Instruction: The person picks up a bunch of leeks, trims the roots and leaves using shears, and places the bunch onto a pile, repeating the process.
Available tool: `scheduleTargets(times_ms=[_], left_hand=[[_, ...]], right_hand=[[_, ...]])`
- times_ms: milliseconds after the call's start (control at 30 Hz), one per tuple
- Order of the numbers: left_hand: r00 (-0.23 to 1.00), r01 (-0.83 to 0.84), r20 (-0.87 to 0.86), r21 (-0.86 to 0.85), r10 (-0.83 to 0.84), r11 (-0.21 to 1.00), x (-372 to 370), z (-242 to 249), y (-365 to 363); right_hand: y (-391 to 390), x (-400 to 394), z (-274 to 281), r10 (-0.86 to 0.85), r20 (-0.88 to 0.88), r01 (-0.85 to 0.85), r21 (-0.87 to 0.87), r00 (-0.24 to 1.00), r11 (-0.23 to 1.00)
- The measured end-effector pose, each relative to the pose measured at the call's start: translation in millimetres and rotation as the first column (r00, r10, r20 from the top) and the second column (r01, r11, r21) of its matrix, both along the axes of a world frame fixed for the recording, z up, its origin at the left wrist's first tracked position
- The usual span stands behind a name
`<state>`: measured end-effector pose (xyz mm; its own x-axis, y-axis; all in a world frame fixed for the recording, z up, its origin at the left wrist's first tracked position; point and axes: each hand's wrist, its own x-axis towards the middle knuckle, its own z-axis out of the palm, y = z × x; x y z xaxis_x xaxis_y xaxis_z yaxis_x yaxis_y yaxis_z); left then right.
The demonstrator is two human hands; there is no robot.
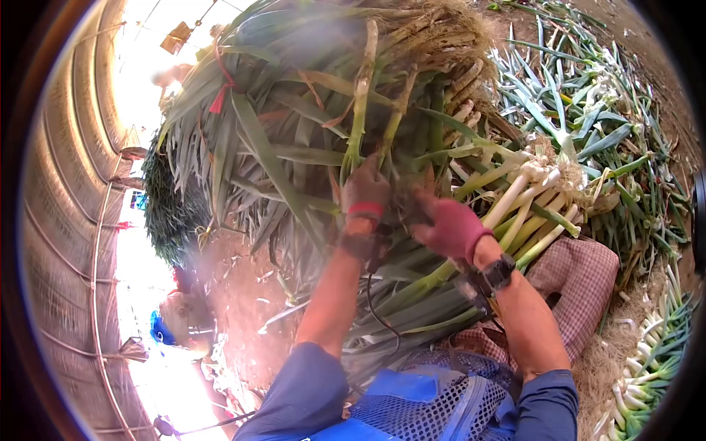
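leek stalk (359, 106) is slanting pale end up, upper ctr of frame, w/ l. hand (366, 192) gripping its green lower part. r. hand (450, 226) is sitting just beside, blurred at the tips, can't tell if holding. best done w/ firm, light grip, pulling lengthwise; prob. tearing if yanked sideways. leek pile (294, 125) is filling upper ctr; dirt floor (246, 275) is showing left of ctr; curved wall (70, 191) is lining left edge.

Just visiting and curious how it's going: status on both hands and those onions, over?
Left hand at a green stalk, right hand close by; grips unclear. Pale-stemmed onions beside the right hand. Long leaves crowd both hands.
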<state>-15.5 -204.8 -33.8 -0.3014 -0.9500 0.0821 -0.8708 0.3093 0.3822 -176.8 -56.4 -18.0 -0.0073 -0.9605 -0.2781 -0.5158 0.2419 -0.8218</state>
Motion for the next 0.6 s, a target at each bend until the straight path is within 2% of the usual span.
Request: scheduleTargets(times_ms=[100,167,300,367,400,467,500,567,600], left_hand=[[0.999,0.009,-0.033,-0.031,-0.01,0.999,4.8,-17.3,-8.9],[0.997,0.012,-0.069,-0.082,-0.017,0.997,8.1,-25.4,-11.7],[1.0,0.014,-0.008,-0.028,-0.014,1.0,-1.9,-15.7,-12.6],[0.989,0.056,0.139,-0.04,-0.05,0.998,-13.8,-7.3,-7.5],[0.989,0.057,0.139,-0.036,-0.051,0.998,-21.0,-4.6,-9.0],[0.927,-0.07,0.375,0.118,0.021,0.991,-37.8,2.1,-21.7],[0.927,-0.069,0.376,0.117,0.02,0.991,-38.5,-3.6,-27.6],[0.898,-0.088,0.439,0.079,0.045,0.993,-41.3,-10.5,-34.9],[0.898,-0.083,0.437,0.078,0.041,0.993,-42.1,-10.9,-38.2]], right_hand=[[2.4,10.9,-15.1,0.089,-0.092,-0.093,-0.041,0.992,0.995],[-10.0,9.2,-19.5,-0.079,-0.053,0.076,-0.065,0.995,0.995],[-23.5,-1.6,-13.5,-0.201,-0.08,0.193,-0.099,0.976,0.976],[-23.1,-5.4,-10.5,-0.167,-0.127,0.149,-0.141,0.978,0.979],[-24.7,-7.3,-11.8,-0.168,-0.128,0.15,-0.138,0.978,0.979],[-35.7,-14.5,-12.2,-0.252,-0.208,0.215,-0.184,0.945,0.959],[-40.9,-19.9,-4.4,-0.254,-0.208,0.217,-0.185,0.945,0.959],[-47.7,-31.9,10.2,-0.219,-0.155,0.218,-0.021,0.963,0.976],[-47.2,-32.2,3.6,-0.224,-0.156,0.223,-0.022,0.962,0.975]])
